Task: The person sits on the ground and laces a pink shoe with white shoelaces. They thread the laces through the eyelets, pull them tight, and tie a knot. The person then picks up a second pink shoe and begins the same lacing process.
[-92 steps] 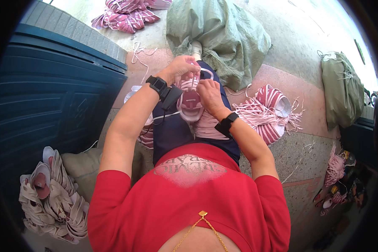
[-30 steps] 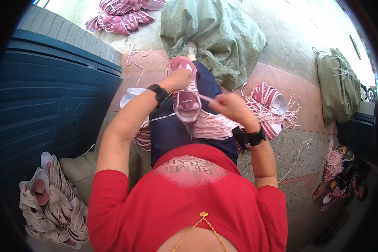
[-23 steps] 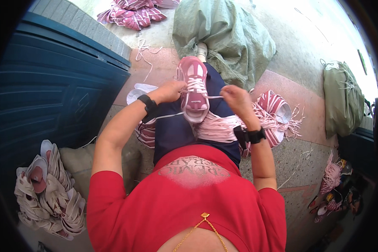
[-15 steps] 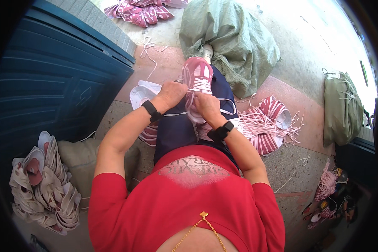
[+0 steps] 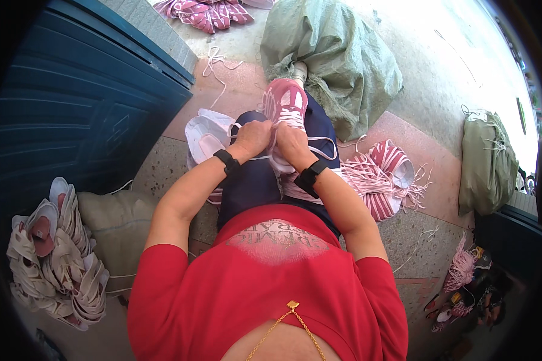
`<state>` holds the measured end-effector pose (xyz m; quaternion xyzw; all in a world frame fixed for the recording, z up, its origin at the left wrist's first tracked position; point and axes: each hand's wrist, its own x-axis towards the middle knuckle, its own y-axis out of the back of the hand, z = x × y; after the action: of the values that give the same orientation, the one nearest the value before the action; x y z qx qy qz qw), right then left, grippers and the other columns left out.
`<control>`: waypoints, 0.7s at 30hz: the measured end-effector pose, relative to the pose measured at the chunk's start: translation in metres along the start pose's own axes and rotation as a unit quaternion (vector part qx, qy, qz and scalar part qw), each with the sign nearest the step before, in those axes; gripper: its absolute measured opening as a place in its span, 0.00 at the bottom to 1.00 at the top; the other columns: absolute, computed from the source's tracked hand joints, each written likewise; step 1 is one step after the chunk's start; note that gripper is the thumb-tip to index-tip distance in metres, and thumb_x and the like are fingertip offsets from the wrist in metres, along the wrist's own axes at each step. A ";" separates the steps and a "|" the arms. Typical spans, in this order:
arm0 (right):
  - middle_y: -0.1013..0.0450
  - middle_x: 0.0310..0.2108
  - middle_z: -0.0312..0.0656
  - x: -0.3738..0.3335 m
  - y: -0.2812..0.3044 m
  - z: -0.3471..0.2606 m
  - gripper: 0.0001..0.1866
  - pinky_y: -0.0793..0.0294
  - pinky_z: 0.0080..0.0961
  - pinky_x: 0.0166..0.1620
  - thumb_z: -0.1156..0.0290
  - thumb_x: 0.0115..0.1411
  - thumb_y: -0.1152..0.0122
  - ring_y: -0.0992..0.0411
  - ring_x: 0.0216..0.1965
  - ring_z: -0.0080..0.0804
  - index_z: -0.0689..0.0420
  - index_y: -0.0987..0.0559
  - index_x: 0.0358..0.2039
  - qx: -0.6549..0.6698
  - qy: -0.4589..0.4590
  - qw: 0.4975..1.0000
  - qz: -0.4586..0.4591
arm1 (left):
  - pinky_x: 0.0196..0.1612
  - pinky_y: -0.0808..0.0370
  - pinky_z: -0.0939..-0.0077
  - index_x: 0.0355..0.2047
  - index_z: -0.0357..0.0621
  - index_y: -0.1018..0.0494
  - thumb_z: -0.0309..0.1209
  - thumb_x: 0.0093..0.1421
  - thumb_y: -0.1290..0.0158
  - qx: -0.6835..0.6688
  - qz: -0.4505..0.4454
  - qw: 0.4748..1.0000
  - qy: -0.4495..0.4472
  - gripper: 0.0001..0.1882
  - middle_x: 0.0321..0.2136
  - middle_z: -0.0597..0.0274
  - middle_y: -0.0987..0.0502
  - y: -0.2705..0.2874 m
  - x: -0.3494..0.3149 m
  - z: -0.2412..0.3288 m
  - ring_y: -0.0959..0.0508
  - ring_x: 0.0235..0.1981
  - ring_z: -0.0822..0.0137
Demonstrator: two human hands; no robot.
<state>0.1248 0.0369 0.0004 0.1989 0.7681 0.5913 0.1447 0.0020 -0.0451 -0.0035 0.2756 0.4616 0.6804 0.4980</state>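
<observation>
A pink and white sneaker upper (image 5: 285,99) lies across my navy trouser legs, its toe pointing away from me. White shoelace (image 5: 292,117) crosses its front in several rows. My left hand (image 5: 254,138) is closed at the left eyelet edge, pinching the lace, with a slack loop beside it. At the right eyelet edge my right hand (image 5: 293,146) is closed on lace too; a long loop trails over my right thigh. The fingertips of both hands nearly meet, and the exact grip is partly hidden behind the knuckles.
Bundled pink striped uppers (image 5: 385,180) with loose laces lie to the right. White-lined uppers (image 5: 208,138) sit by my left leg. A pile of beige uppers (image 5: 57,259) rests at lower left. Green sacks (image 5: 337,66) (image 5: 488,162) stand ahead and right; a blue door (image 5: 84,108) is left.
My left hand has moved in toward the sneaker upper from the left, closer to my right hand. The lace that it had drawn out sideways now hangs in a slack loop.
</observation>
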 end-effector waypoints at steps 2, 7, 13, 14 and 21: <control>0.30 0.20 0.42 0.000 0.005 -0.001 0.04 0.26 0.30 0.23 0.73 0.51 0.45 0.24 0.22 0.36 0.60 0.27 0.25 -0.027 0.039 0.999 -0.011 | 0.29 0.26 0.52 0.28 0.43 0.28 0.33 0.58 0.55 0.023 0.011 0.999 0.026 0.09 0.20 0.41 0.25 0.011 0.000 0.005 0.23 0.25 0.43; 0.30 0.21 0.42 -0.002 0.006 0.004 0.05 0.26 0.29 0.22 0.72 0.51 0.47 0.25 0.22 0.34 0.59 0.26 0.24 -0.046 0.086 0.995 -0.018 | 0.30 0.26 0.51 0.34 0.41 0.31 0.29 0.57 0.58 0.013 0.077 0.995 0.061 0.08 0.20 0.42 0.25 0.023 0.002 0.007 0.23 0.25 0.42; 0.40 0.15 0.33 -0.015 0.079 0.040 0.11 0.41 0.23 0.18 0.67 0.59 0.52 0.42 0.15 0.22 0.52 0.33 0.20 0.585 0.024 0.801 -0.124 | 0.32 0.27 0.49 0.37 0.41 0.33 0.29 0.57 0.58 -0.030 0.105 0.987 0.116 0.09 0.23 0.40 0.25 0.023 0.001 0.005 0.23 0.27 0.41; 0.45 0.14 0.28 -0.018 0.136 0.044 0.16 0.48 0.20 0.16 0.63 0.64 0.54 0.50 0.13 0.18 0.49 0.36 0.18 0.816 -0.162 0.542 -0.118 | 0.32 0.28 0.49 0.36 0.41 0.32 0.30 0.58 0.58 -0.037 0.095 0.988 0.120 0.09 0.24 0.40 0.25 0.016 0.001 0.002 0.24 0.28 0.41; 0.51 0.11 0.24 -0.052 0.286 0.081 0.09 0.50 0.21 0.24 0.66 0.63 0.61 0.56 0.11 0.16 0.52 0.36 0.26 0.922 0.146 0.349 0.085 | 0.44 0.29 0.59 0.38 0.41 0.27 0.35 0.55 0.50 -0.060 -0.105 0.989 -0.081 0.13 0.38 0.48 0.25 0.040 0.053 0.037 0.25 0.40 0.49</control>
<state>0.2462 0.1443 0.2546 0.1814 0.8176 -0.4598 -0.2954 -0.0028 0.0138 0.0439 0.2491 0.4042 0.6266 0.6180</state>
